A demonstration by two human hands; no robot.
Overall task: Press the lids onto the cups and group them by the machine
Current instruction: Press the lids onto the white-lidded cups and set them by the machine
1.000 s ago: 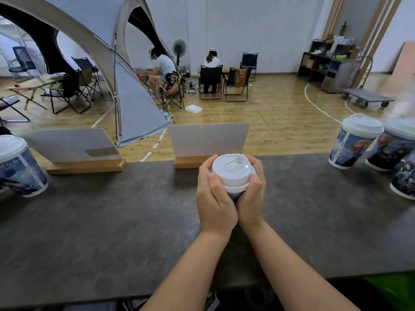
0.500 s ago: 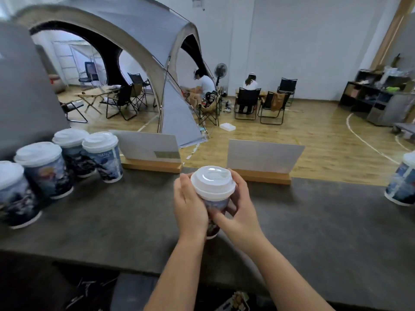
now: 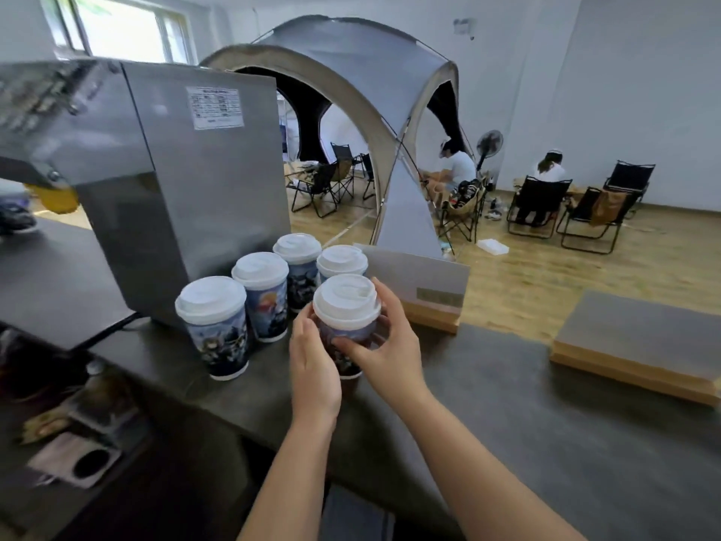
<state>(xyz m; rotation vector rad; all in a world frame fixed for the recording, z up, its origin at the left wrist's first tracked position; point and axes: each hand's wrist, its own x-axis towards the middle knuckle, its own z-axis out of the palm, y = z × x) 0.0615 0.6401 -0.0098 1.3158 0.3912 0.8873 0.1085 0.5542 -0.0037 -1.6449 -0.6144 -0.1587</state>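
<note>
A printed paper cup with a white lid (image 3: pixel 345 306) stands upright on the dark counter (image 3: pixel 507 415), held from both sides. My left hand (image 3: pixel 314 369) wraps its left side and my right hand (image 3: pixel 384 345) grips its right side, fingers across the front. Just left and behind it stands a cluster of several lidded cups: the nearest cup (image 3: pixel 214 326), a second cup (image 3: pixel 263 294), a third cup (image 3: pixel 298 267) and a fourth cup (image 3: pixel 342 261). They sit against the steel machine (image 3: pixel 187 189).
Two sign holders on wooden bases stand on the counter: one (image 3: pixel 421 287) right behind the cups, another (image 3: pixel 636 345) at the right. A black cable (image 3: pixel 105 333) runs from the machine's base. Beyond the counter are a tent, folding chairs and seated people.
I have turned left and carried the lidded cup from the counter's middle over to the cluster of cups beside the machine; both hands still hold it.
</note>
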